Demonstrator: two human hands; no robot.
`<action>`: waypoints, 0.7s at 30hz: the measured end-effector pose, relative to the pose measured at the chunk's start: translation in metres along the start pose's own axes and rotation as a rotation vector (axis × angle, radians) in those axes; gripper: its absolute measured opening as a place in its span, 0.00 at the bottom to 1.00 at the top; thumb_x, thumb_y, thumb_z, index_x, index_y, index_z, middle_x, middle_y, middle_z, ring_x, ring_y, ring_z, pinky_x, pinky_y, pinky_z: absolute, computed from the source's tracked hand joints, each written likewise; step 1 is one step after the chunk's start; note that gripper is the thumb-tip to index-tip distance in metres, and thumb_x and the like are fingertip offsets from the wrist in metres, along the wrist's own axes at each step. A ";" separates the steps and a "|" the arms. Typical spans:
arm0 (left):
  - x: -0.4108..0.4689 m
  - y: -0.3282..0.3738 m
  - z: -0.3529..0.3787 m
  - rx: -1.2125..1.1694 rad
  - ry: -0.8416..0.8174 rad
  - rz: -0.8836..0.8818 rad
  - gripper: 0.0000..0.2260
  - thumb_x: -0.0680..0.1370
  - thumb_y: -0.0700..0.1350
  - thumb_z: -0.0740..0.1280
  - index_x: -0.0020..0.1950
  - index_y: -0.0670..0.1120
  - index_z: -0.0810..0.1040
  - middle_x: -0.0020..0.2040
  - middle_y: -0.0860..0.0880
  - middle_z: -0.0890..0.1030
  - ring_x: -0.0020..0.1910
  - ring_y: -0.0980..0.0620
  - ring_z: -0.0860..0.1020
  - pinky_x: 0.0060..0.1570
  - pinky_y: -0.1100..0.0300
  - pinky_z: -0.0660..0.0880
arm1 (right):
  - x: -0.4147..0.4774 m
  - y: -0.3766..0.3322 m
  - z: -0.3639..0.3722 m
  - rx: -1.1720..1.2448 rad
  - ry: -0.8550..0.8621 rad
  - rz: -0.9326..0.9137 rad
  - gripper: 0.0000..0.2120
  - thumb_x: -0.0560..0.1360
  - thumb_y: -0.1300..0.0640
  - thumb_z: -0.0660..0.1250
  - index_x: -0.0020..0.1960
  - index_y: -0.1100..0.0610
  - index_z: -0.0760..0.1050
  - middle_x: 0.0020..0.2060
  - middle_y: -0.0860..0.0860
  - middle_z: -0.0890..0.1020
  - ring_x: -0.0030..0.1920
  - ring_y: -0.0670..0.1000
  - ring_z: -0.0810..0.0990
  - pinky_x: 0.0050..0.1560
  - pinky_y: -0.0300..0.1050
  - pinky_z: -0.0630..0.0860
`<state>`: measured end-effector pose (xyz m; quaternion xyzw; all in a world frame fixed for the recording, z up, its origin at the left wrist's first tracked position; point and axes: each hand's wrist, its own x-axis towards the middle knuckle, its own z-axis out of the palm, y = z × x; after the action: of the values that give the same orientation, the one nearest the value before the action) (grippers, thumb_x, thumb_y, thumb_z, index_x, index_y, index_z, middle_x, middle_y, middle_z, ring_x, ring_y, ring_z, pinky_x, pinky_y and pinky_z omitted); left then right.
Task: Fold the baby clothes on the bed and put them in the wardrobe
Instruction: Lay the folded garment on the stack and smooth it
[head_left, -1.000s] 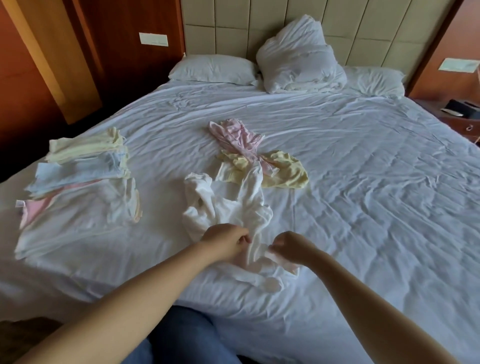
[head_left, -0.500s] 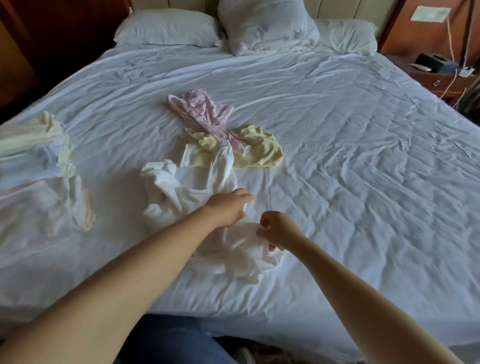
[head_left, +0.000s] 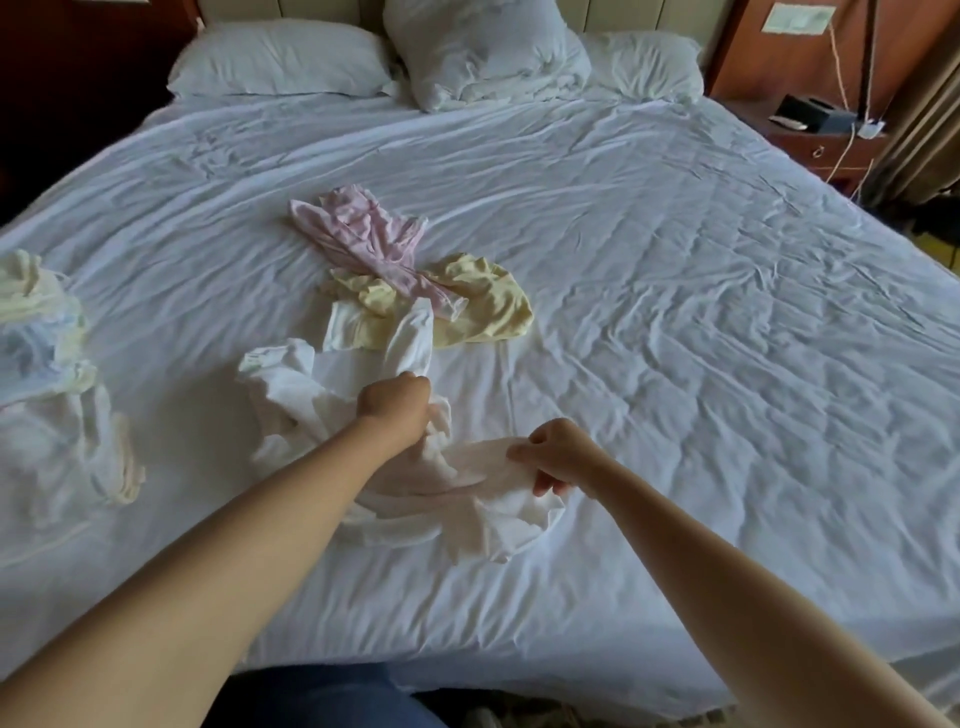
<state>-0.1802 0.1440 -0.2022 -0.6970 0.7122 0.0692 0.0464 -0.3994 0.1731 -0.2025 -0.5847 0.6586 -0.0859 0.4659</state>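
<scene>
A crumpled white baby garment (head_left: 311, 395) lies on the bed (head_left: 675, 338) in front of me. My left hand (head_left: 397, 408) grips a bunch of its cloth near the middle. My right hand (head_left: 553, 457) pinches its edge and holds it stretched to the right. Behind it lie a yellow garment (head_left: 483, 306) and a pink garment (head_left: 363, 234), both unfolded, the pink one partly over the yellow. At the left edge sits a pile of folded baby clothes (head_left: 47, 353) in pale yellow, blue and white.
Three white pillows (head_left: 280, 60) lie at the head of the bed. A wooden nightstand (head_left: 826, 140) with a dark box and cables stands at the back right. My knee in blue jeans (head_left: 322, 696) is at the bed's near edge.
My hands have drawn apart, the right one pulling the white garment's edge to the right. My left hand now clutches the cloth. The view shifted right, so the folded pile sits further left.
</scene>
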 end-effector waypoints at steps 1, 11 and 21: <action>-0.003 -0.006 -0.002 -0.089 0.061 -0.006 0.08 0.81 0.50 0.61 0.47 0.46 0.70 0.53 0.47 0.77 0.51 0.43 0.78 0.42 0.55 0.68 | -0.002 -0.003 -0.001 0.046 0.023 -0.019 0.11 0.78 0.54 0.66 0.51 0.62 0.78 0.27 0.55 0.81 0.25 0.48 0.80 0.23 0.35 0.70; -0.060 -0.055 -0.109 -0.833 0.483 0.046 0.15 0.80 0.49 0.66 0.35 0.49 0.68 0.27 0.51 0.73 0.28 0.51 0.73 0.36 0.54 0.69 | -0.054 -0.085 -0.037 0.512 0.139 -0.469 0.06 0.79 0.59 0.65 0.48 0.62 0.78 0.36 0.57 0.81 0.33 0.53 0.83 0.34 0.47 0.82; -0.149 -0.089 -0.246 -0.806 0.711 0.084 0.13 0.81 0.49 0.64 0.45 0.39 0.76 0.26 0.49 0.75 0.27 0.53 0.79 0.24 0.63 0.70 | -0.123 -0.177 -0.087 0.493 0.377 -0.894 0.09 0.78 0.59 0.65 0.45 0.64 0.78 0.30 0.53 0.78 0.30 0.50 0.78 0.31 0.45 0.78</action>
<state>-0.0802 0.2488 0.0611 -0.6110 0.6282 0.0986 -0.4715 -0.3542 0.1867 0.0249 -0.6556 0.3781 -0.5312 0.3809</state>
